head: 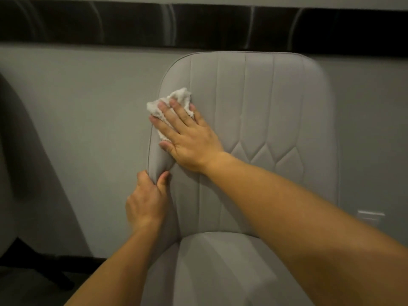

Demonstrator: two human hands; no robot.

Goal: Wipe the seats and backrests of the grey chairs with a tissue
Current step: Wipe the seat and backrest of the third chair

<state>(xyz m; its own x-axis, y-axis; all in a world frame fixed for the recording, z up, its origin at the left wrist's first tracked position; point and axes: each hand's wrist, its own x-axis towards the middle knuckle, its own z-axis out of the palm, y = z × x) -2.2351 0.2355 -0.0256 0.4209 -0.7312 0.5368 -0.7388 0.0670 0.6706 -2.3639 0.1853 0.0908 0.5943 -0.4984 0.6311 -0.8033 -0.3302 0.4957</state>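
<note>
Partly under the right hand (189, 138), the tissue (176, 102) shows crumpled edges.

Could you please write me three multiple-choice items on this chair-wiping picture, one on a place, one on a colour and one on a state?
1. Where on the backrest is the tissue pressed?
A. upper left part
B. lower right corner
C. top right edge

2. What colour is the tissue?
A. blue
B. white
C. black

3. What is the left hand doing?
A. hanging free
B. lying flat on the seat
C. gripping the backrest's left edge

Answers: 1 A, the right hand holds it flat near the upper left side. 2 B, it shows white against the grey cloth. 3 C, thumb and fingers wrap round the edge.
</note>
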